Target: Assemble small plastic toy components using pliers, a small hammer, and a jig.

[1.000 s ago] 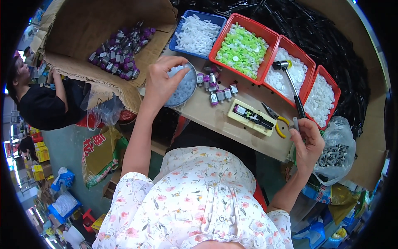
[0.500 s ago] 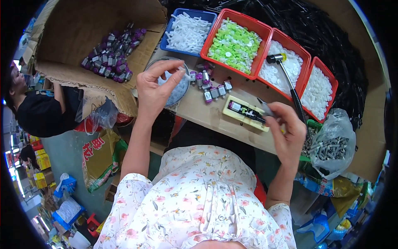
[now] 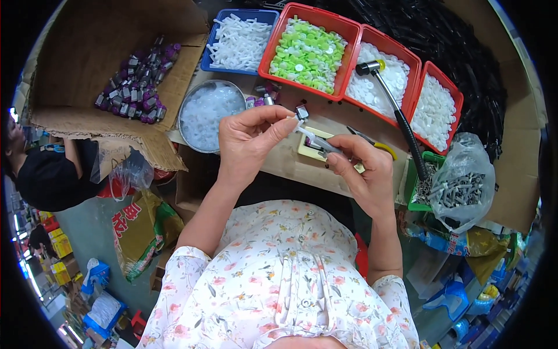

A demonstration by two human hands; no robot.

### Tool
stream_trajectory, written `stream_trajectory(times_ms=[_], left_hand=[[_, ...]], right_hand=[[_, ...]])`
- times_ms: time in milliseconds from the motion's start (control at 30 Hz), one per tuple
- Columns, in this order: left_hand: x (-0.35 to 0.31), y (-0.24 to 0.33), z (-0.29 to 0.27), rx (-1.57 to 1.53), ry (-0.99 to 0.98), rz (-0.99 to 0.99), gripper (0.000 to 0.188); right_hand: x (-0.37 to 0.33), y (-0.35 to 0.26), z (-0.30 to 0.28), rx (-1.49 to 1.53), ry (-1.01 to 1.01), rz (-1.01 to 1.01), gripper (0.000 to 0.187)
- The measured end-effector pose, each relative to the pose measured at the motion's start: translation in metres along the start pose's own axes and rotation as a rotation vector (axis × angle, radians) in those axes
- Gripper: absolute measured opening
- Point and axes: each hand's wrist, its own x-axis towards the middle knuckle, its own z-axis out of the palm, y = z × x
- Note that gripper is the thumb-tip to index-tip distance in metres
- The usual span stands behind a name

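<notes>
My left hand [image 3: 251, 144] pinches a slim white plastic piece [image 3: 301, 129] between thumb and fingertips. Close to its right, my right hand [image 3: 367, 170] grips a small grey piece [image 3: 324, 144] whose exact kind I cannot make out. The two pieces meet or nearly meet; which of these, I cannot tell. Beneath them lies a cream-coloured block-shaped holder [image 3: 304, 150], partly covered by my right fingers. A dark part sits in it. Just beyond, a small silver-and-purple motor [image 3: 301, 111] rests on the table. Right of the holder is a hand tool with a yellow handle [image 3: 387, 151].
A metal bowl [image 3: 181, 119] holds translucent pieces. Behind stand a blue bin [image 3: 204, 58] and red bins [image 3: 264, 64] of small plastic parts. A hammer [image 3: 401, 116] leans across them. Left is a cardboard box [image 3: 64, 75] with motors; right, a clear bag [image 3: 465, 174] of metal parts.
My left hand has moved right from the bowl and now pinches a white piece. My right hand has moved left, uncovering the yellow-handled tool. The whole view has shifted slightly.
</notes>
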Motion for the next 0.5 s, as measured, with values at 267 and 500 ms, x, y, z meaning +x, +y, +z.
stream_trajectory(times_ms=[267, 500], left_hand=[[-0.001, -0.003, 0.014, -0.004, -0.094, 0.015, 0.017], [0.007, 0.001, 0.010, 0.385, -0.359, 0.193, 0.016]], right_hand=[[-0.010, 0.006, -0.012, 0.162, -0.018, 0.130, 0.015], [-0.015, 0.022, -0.028, 0.606, -0.102, 0.333, 0.021]])
